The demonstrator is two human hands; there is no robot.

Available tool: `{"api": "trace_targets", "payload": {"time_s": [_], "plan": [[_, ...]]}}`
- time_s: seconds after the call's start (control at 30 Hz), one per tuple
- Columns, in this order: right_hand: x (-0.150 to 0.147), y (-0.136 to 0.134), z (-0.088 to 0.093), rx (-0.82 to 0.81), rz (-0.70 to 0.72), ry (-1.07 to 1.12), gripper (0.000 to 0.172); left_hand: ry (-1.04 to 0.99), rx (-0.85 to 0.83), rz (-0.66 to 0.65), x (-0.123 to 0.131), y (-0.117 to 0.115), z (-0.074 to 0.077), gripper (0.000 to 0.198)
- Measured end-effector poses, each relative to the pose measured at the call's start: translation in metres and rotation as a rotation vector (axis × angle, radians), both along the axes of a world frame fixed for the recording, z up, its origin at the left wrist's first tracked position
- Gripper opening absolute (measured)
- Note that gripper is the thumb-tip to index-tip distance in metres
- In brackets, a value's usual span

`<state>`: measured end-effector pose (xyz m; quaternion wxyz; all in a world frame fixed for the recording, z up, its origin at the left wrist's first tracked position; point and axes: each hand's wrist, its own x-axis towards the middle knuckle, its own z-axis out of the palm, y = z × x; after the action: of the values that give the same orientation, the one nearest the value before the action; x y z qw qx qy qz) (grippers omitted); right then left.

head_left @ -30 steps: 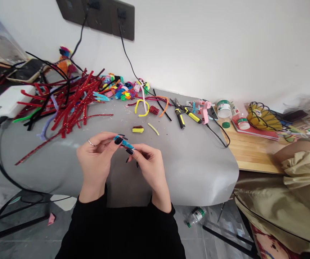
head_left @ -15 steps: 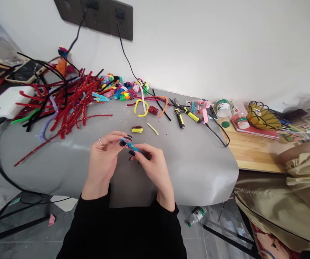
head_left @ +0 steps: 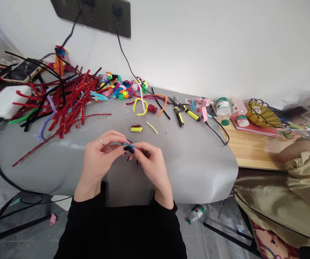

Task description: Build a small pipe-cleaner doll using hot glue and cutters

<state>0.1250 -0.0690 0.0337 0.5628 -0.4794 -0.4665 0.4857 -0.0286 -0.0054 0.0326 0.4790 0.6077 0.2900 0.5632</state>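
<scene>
Counter [head_left: 198, 158] carries a yellow-and-red bundle [head_left: 136, 128]; just this side of it, the left hand [head_left: 99, 154] and right hand [head_left: 152, 160], nearly closed, pinch one mostly hidden blue piece [head_left: 132, 146].

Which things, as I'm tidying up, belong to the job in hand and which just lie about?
Job in hand:
blue piece in left hand and right hand
probably also red stems, pliers, pink glue gun

Apparently just lying about:
floor bottle
phone
pink floor scrap
</scene>
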Motion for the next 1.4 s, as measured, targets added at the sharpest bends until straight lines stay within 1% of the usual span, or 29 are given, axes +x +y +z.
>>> {"api": "trace_targets", "payload": {"time_s": [0.13, 0.3, 0.47, 0.57, 0.63, 0.7, 0.77, 0.93, 1.03, 1.13, 1.23, 1.3, 1.4], "plan": [[-0.002, 0.001, 0.0, 0.02, -0.004, 0.027, 0.019, 0.001, 0.05, 0.091, -0.001, 0.0, -0.001, 0.018], [-0.006, 0.001, 0.001, 0.035, -0.021, 0.015, 0.016, -0.008, 0.079, 0.201, 0.001, -0.004, 0.003, 0.01], [-0.004, 0.001, 0.0, 0.093, -0.053, -0.045, 0.015, 0.119, 0.093, 0.258, -0.002, -0.005, 0.002, 0.011], [-0.004, 0.001, -0.001, 0.133, -0.097, -0.123, 0.016, 0.21, 0.111, 0.264, -0.004, -0.005, 0.003, 0.01], [-0.004, 0.001, -0.002, 0.142, -0.111, -0.157, 0.017, 0.237, 0.101, 0.272, -0.004, -0.006, 0.004, 0.008], [-0.005, 0.001, -0.002, 0.133, -0.109, -0.149, 0.017, 0.215, 0.046, 0.276, -0.003, -0.006, 0.005, 0.006], [-0.007, 0.001, -0.002, 0.108, -0.101, -0.124, 0.018, 0.141, -0.061, 0.263, -0.001, -0.007, 0.006, 0.009], [-0.008, 0.0, 0.0, 0.085, -0.097, -0.1, 0.011, -0.102, -0.413, 0.162, 0.001, -0.003, 0.005, 0.035], [-0.009, -0.001, 0.002, 0.086, -0.092, -0.063, 0.01, -0.209, -0.533, 0.127, 0.003, 0.0, 0.003, 0.044], [-0.011, -0.001, 0.004, 0.081, -0.101, -0.023, 0.01, -0.302, -0.568, 0.098, 0.009, -0.001, 0.002, 0.044], [-0.012, -0.002, 0.005, 0.083, -0.114, -0.007, 0.012, -0.357, -0.552, 0.067, 0.014, -0.002, 0.0, 0.042], [-0.011, -0.003, 0.005, 0.092, -0.132, -0.018, 0.012, -0.338, -0.513, 0.065, 0.015, -0.003, -0.001, 0.041], [-0.01, -0.002, 0.003, 0.106, -0.173, -0.051, 0.011, -0.226, -0.416, 0.111, 0.011, -0.003, -0.002, 0.037]]}}
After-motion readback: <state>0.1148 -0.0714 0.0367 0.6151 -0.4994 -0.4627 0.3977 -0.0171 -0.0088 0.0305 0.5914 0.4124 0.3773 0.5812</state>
